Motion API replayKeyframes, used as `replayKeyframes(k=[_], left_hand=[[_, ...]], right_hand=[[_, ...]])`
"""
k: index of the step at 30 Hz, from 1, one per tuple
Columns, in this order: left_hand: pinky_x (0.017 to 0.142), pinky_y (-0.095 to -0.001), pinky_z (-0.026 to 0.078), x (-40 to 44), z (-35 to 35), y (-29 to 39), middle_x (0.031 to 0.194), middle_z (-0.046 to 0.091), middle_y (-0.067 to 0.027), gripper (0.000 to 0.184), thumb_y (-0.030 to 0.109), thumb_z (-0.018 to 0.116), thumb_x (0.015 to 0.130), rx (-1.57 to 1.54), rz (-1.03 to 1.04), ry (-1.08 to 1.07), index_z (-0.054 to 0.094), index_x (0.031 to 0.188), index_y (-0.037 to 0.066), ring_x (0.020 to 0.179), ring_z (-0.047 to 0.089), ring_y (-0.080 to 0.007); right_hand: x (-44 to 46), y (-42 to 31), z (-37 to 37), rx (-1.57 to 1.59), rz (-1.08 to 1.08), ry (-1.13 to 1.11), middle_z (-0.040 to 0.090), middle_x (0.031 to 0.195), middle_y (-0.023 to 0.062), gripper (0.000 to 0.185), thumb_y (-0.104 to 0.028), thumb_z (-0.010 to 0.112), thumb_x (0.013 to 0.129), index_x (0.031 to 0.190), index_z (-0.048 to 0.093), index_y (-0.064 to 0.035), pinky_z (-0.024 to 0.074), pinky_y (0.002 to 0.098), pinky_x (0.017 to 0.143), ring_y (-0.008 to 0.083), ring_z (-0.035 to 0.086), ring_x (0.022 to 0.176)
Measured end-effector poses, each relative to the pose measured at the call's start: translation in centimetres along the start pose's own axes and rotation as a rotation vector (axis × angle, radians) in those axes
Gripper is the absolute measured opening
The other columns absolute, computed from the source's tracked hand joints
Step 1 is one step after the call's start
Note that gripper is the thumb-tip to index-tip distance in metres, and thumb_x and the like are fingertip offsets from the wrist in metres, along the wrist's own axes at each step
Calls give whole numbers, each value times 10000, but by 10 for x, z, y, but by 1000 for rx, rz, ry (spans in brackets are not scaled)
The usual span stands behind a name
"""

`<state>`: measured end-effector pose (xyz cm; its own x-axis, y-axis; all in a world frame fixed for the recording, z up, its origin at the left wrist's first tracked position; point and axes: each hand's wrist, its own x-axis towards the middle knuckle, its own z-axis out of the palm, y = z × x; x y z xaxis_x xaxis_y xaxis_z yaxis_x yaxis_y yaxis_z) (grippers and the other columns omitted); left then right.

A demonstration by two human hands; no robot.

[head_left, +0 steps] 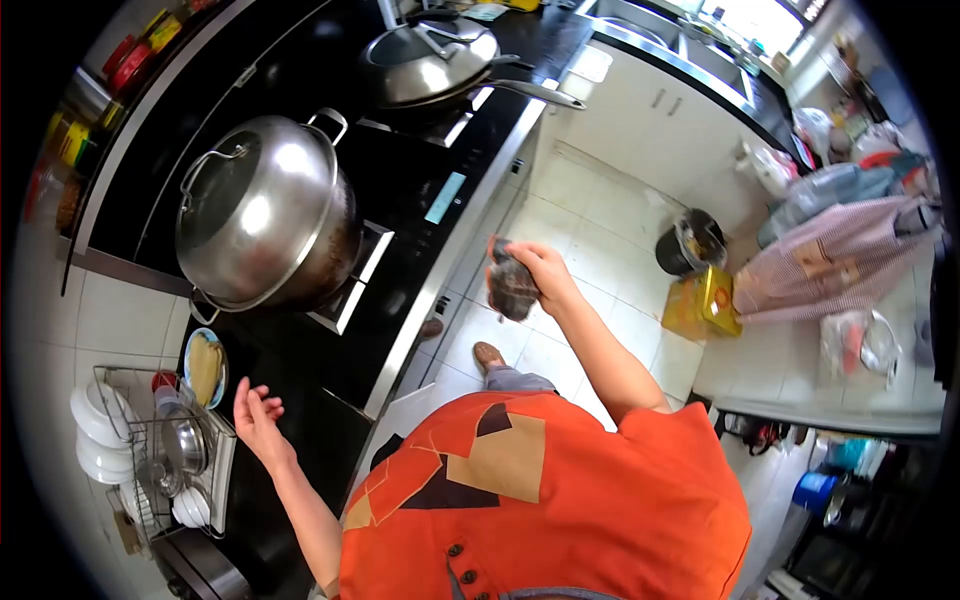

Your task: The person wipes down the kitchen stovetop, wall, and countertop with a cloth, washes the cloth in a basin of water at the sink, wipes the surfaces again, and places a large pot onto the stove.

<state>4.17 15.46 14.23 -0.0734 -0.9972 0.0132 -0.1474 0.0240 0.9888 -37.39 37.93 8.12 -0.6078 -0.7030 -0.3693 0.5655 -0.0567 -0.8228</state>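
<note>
My right hand (540,275) grips a dark grey-brown, crumpled, cloth-like thing (511,288) with an orange edge, above the floor in front of the stove. Its exact kind is unclear. My left hand (258,415) is empty, with its fingers loosely apart, over the black counter (275,475). Close to that hand stands an oval plate (221,388) with long, pale yellow pieces of food (204,370) on it. A large lidded steel pot (270,225) sits on the nearer burner, out of reach of both hands.
A lidded frying pan (430,65) is on the far burner, its handle (540,95) sticking out past the counter edge. A wire dish rack (150,450) holds bowls and lids at left. A bin (690,242) and a yellow tin (703,303) stand on the tiled floor.
</note>
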Motion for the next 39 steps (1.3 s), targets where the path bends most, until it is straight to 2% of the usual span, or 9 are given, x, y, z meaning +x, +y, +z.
replayKeyframes(k=[1, 3, 6, 12, 16, 22, 25, 31, 39], left_hand=[[604, -194, 473, -6, -3, -4, 943, 646, -30, 341, 191, 514, 1006, -10, -6, -21, 542, 1304, 26, 698, 582, -62], [571, -197, 474, -17, -3, -14, 869, 646, -20, 312, 190, 514, 1006, -4, -80, -143, 580, 1266, 32, 645, 572, -60], [557, -191, 468, -44, 28, -23, 838, 646, -24, 290, 173, 521, 997, 7, -117, -312, 593, 1240, 31, 614, 565, -56], [546, -190, 462, -110, 117, -31, 818, 652, -29, 286, 115, 506, 989, -56, -178, -685, 572, 1239, -7, 587, 566, -57], [536, -190, 457, -150, 182, -16, 811, 652, -26, 306, 95, 502, 979, 29, -171, -873, 554, 1260, -15, 581, 564, -58], [528, -199, 472, -198, 323, -1, 813, 655, -32, 300, 112, 522, 974, 86, -150, -968, 566, 1248, -1, 588, 579, -62], [533, -203, 479, -237, 397, 10, 825, 660, -50, 310, 121, 539, 967, 111, -182, -1095, 562, 1251, -2, 591, 591, -79], [538, -218, 479, -281, 494, 22, 837, 659, -54, 336, 134, 558, 958, 154, -143, -1188, 554, 1268, 5, 595, 595, -82], [527, -211, 481, -245, 576, 16, 844, 661, -50, 330, 120, 541, 958, 190, -151, -1131, 553, 1271, 15, 597, 602, -80]], right_hand=[[-21, 11, -17, 33, 21, 81, 691, 956, 150, 204, -130, 600, 906, 1012, 639, 40, 575, 362, 657, 251, 698, 780], [-48, 43, -54, 57, -18, 286, 693, 959, 147, 203, -113, 600, 900, 1014, 640, 51, 570, 342, 685, 229, 691, 792], [-94, 56, -83, 53, -38, 433, 692, 977, 139, 198, -106, 600, 899, 1016, 647, 47, 558, 322, 734, 206, 680, 827], [-134, 45, -133, 41, -102, 457, 683, 1007, 101, 192, -114, 602, 902, 1024, 665, 20, 528, 308, 799, 176, 649, 887], [-138, 35, -185, 104, -176, 459, 667, 960, 73, 190, -130, 603, 916, 1034, 656, 9, 538, 309, 749, 160, 641, 837], [-137, 5, -295, 202, -191, 524, 662, 977, 70, 186, -124, 600, 918, 1040, 652, 6, 528, 301, 785, 156, 637, 864], [-132, 2, -355, 242, -205, 533, 662, 987, 74, 184, -117, 600, 919, 1047, 649, 5, 526, 299, 797, 159, 637, 870], [-113, -51, -400, 249, -154, 452, 659, 988, 70, 179, -128, 603, 927, 1033, 658, 5, 526, 300, 796, 152, 630, 873], [-30, -116, -426, 155, -151, 438, 646, 969, 53, 176, -119, 607, 922, 1047, 664, -9, 510, 272, 776, 130, 610, 848]])
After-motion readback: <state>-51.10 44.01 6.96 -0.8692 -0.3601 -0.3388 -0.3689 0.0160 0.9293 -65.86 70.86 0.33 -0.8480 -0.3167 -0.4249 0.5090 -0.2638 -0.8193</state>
